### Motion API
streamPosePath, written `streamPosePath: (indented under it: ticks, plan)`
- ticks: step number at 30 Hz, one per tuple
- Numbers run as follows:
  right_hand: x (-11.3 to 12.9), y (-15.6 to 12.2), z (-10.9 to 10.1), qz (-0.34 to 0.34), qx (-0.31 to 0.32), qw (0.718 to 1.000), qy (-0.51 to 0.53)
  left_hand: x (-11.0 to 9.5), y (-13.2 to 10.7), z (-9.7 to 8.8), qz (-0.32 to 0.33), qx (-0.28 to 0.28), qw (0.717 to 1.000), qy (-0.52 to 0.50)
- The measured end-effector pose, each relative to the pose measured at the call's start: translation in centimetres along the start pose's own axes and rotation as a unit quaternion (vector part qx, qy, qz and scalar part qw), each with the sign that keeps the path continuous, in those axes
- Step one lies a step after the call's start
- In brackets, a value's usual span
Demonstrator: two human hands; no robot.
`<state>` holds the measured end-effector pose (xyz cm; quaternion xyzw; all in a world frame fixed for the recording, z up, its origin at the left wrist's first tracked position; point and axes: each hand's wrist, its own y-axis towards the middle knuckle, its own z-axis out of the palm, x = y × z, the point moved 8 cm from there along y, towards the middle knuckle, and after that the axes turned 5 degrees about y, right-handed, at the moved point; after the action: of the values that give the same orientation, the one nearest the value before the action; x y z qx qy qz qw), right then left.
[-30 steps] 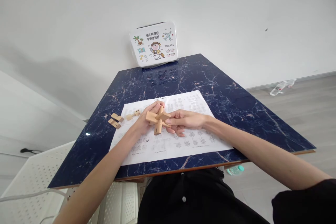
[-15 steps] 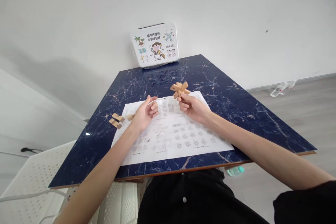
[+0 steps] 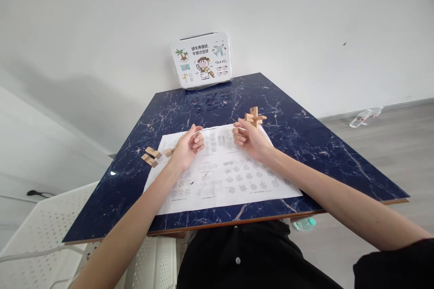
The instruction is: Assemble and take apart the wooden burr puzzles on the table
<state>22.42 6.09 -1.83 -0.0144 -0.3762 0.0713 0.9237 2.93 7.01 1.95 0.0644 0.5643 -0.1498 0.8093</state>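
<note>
Beyond my right hand (image 3: 249, 137), near the top right edge of a printed sheet (image 3: 212, 192), is an interlocking wooden block puzzle (image 3: 253, 115) with a dark mark on one upright piece. My hand hides its lower part. The fingers of my right hand are loosely curled, thumb apart, with nothing visible between them. My left hand (image 3: 190, 144) rests over the sheet's left half, loosely curled, thumb raised and nothing in it. Left of it lie two loose notched wooden pieces (image 3: 151, 156). Another wooden piece (image 3: 168, 151) is partly hidden behind that hand.
A white case with cartoon prints (image 3: 202, 61) leans against the wall at the far edge of the blue marble-patterned table (image 3: 200, 104). White perforated furniture (image 3: 50, 221) stands at the left. Plastic bottles (image 3: 364, 116) lie on the floor at the right.
The wooden puzzle, held at my right fingertips before, has moved right and turned, and now stands behind that hand. My right fingers have let go of it. My left hand has barely moved.
</note>
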Motion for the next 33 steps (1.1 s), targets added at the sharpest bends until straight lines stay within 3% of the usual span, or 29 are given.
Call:
streamPosePath:
  ticks: [4, 8, 10, 13, 15, 17, 20, 23, 26, 33]
  plan:
    - [-0.5, -1.2, 2.3, -0.008, 0.067, 0.984, -0.165, -1.5, 0.1, -0.5, 0.060, 0.002, 0.998, 0.035]
    - [-0.9, -2.1, 3.5, -0.026, 0.111, 0.938, -0.326, -5.3, -0.5, -2.0, 0.178, -0.024, 0.964, 0.198]
    - [-1.1, -2.4, 3.8, -0.021, 0.126, 0.912, -0.390, -7.5, -1.3, -3.6, 0.234, -0.078, 0.916, 0.315]
    - [-1.0, -2.8, 4.2, -0.023, 0.132, 0.886, -0.444, -9.6, -2.7, -5.9, 0.261, -0.129, 0.777, 0.558]
    - [-0.9, -2.9, 4.4, -0.025, 0.133, 0.880, -0.456, -10.0, -3.7, -7.9, 0.264, -0.151, 0.696, 0.650]
    - [-1.0, -3.0, 4.5, -0.027, 0.135, 0.875, -0.463, -9.8, -4.6, -10.2, 0.248, -0.164, 0.654, 0.695]
    - [-1.1, -2.9, 4.4, -0.029, 0.137, 0.871, -0.470, -8.4, -5.8, -13.2, 0.200, -0.161, 0.616, 0.745]
    - [-1.3, -2.8, 4.3, -0.033, 0.139, 0.866, -0.479, -6.9, -6.9, -15.4, 0.142, -0.159, 0.605, 0.767]
    - [-1.4, -2.7, 4.2, -0.038, 0.144, 0.861, -0.486, -5.9, -7.6, -16.3, 0.106, -0.157, 0.614, 0.767]
    - [-1.6, -2.6, 4.3, -0.042, 0.149, 0.859, -0.487, -5.3, -7.2, -14.9, 0.107, -0.094, 0.652, 0.744]
